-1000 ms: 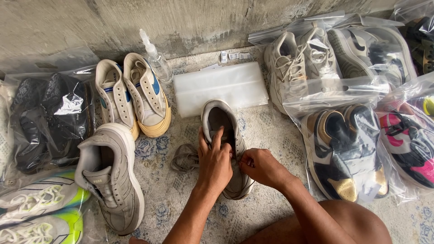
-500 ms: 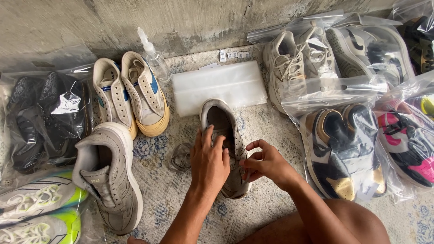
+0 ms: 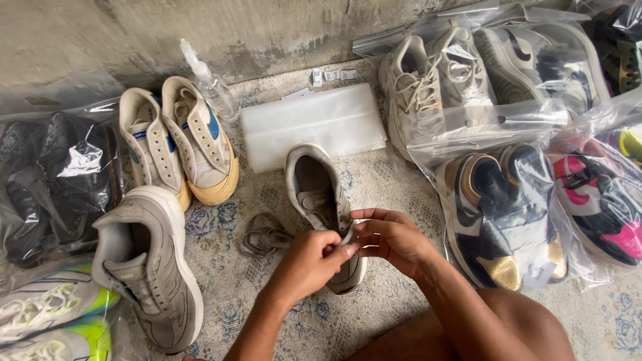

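A grey sneaker (image 3: 314, 190) without laces lies on the patterned rug, toe toward me. Both hands meet over its front half. My left hand (image 3: 309, 262) and my right hand (image 3: 391, 239) pinch a grey part of the shoe, seemingly its tongue or upper edge, between their fingertips. A loose grey shoelace (image 3: 262, 234) lies bundled just left of the shoe. Its matching grey sneaker (image 3: 148, 264) sits farther left.
A cream pair with blue marks (image 3: 179, 147) and a small spray bottle (image 3: 208, 80) stand at the back left. A stack of clear plastic bags (image 3: 314, 124) lies behind the shoe. Bagged shoes crowd the left edge (image 3: 57, 187) and the right side (image 3: 508, 200). A concrete wall runs behind.
My hands have drawn back from inside the shoe's opening to its front half, and their fingertips have come together on the grey part.
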